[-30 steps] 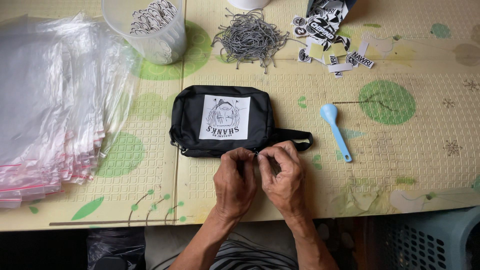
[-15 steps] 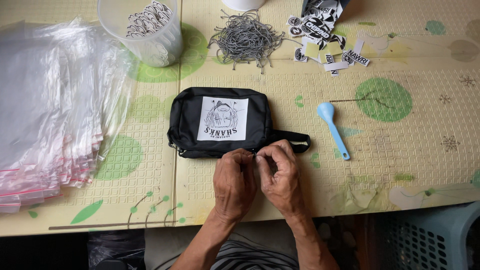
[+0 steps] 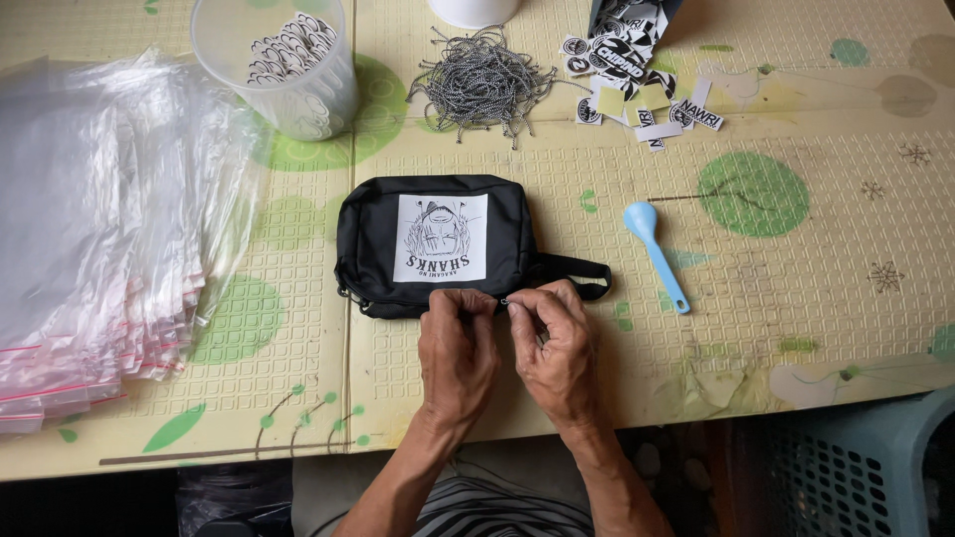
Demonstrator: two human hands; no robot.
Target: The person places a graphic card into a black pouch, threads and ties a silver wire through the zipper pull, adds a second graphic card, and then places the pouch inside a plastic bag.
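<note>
Black pouch (image 3: 438, 244), near edge under both hands' fingertips

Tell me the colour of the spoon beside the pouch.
Light blue; the spoon shows clearly in the head view, right of the black pouch.

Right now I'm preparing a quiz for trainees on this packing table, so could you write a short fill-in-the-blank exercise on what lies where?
1. Both hands, the left hand and the right hand, pinch at the near edge of a black ____ with a white printed patch.
2. The plastic spoon right of it is light ____.
3. The stack of clear zip bags lies at the table's ____ side.
4. The pile of grey cords lies ____ the pouch.

Missing words: pouch; blue; left; beyond
</note>
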